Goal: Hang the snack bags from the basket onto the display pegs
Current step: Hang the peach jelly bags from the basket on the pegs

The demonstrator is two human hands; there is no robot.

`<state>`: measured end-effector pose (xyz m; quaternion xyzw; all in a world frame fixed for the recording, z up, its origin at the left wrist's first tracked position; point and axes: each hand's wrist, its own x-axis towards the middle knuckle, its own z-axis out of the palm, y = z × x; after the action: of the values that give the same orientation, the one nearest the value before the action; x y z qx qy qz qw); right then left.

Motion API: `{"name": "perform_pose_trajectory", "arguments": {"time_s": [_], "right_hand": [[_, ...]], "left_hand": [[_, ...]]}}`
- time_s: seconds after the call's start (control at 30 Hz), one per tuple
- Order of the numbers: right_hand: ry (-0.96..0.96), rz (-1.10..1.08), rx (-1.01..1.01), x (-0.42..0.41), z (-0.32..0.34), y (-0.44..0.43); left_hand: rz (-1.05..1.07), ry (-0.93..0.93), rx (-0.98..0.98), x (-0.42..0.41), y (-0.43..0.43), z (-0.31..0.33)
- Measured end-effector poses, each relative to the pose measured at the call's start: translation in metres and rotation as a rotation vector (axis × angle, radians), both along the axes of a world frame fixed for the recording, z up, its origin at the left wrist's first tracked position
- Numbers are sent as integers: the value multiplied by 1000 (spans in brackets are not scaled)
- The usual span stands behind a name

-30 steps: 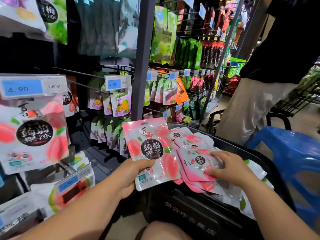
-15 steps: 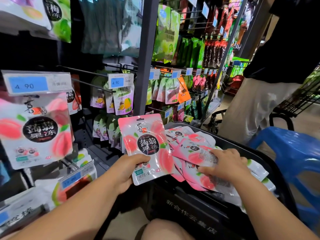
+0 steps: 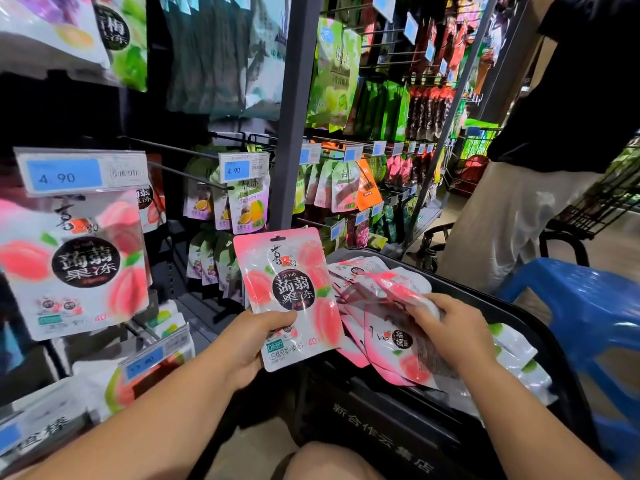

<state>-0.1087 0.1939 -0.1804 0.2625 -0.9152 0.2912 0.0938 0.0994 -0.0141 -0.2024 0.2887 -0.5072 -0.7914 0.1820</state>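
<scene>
Currently the person's left hand (image 3: pixel 249 341) grips a pink-and-white, peach-printed plastic snack bag (image 3: pixel 287 292) by its lower left corner, thumb across the front. The bag is upright, just left of the black plastic basket (image 3: pixel 381 431). The right hand (image 3: pixel 453 327) is curled over the heap of matching pink bags (image 3: pixel 388 348) inside the basket. Its fingertips pinch the edge of a second, motion-blurred bag (image 3: pixel 398 289), raised slightly off the heap.

Judged step: collect bags for hanging.

Recommended procedure:
- Lay the second bag squarely behind the first, fronts facing one way, so that each punched hang slot (image 3: pixel 277 234) at the top lines up.
- Aim for the row of identical hung bags (image 3: pixel 76 265) under the blue 4.90 price label (image 3: pixel 69 173), well to the left. The slim dark metal peg (image 3: pixel 187 174) beside it appears free.
- Move the grip toward the top edge before threading. A bottom-corner hold probably lets the pouch flop.

Risk: pulling one bag may make the loose heap slide.
</scene>
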Motion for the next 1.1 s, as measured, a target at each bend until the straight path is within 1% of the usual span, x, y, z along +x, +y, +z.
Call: {"name": "perform_pose_trajectory", "arguments": {"time_s": [0.1, 0.17, 0.2, 0.27, 0.33, 0.37, 0.47, 0.53, 0.67, 0.73, 0.83, 0.9, 0.97, 1.07, 1.1], "right_hand": [[-87, 7, -327, 1, 1, -4], [-217, 38, -536, 4, 8, -9], [-327, 69, -642, 7, 14, -12], [-620, 163, -825, 14, 22, -21], [-902, 245, -915, 24, 27, -33], [-986, 279, -930, 26, 25, -39], [-1127, 322, -942, 39, 23, -55], [-1213, 379, -947, 47, 21, -68], [-1314, 440, -922, 71, 19, -92], [-1362, 556, -871, 83, 20, -98], [-1317, 713, -755, 97, 22, -102], [-1257, 809, -638, 104, 21, -109], [-1210, 861, -557, 104, 17, -119], [-1135, 895, -444, 113, 19, -134], [-1119, 910, -424, 116, 19, -140]], "left_hand": [[8, 13, 0, 1, -1, 1], [16, 11, 0, 1, -2, 2], [24, 10, 2, 1, -3, 3], [42, 12, 14, 2, -5, 3], [42, 47, 35, 4, -4, 5], [47, 56, 49, 5, -3, 6], [92, 88, 66, 10, 0, 15], [98, 90, 26, 14, 0, 20], [131, 104, -35, 27, 0, 26], [163, 78, -87, 35, -1, 28], [218, 71, -167, 49, -8, 33], [229, 38, -223, 59, -17, 39], [225, 1, -295, 71, -23, 47], [297, -79, -409, 90, -34, 56], [304, -97, -415, 97, -38, 58]]}}
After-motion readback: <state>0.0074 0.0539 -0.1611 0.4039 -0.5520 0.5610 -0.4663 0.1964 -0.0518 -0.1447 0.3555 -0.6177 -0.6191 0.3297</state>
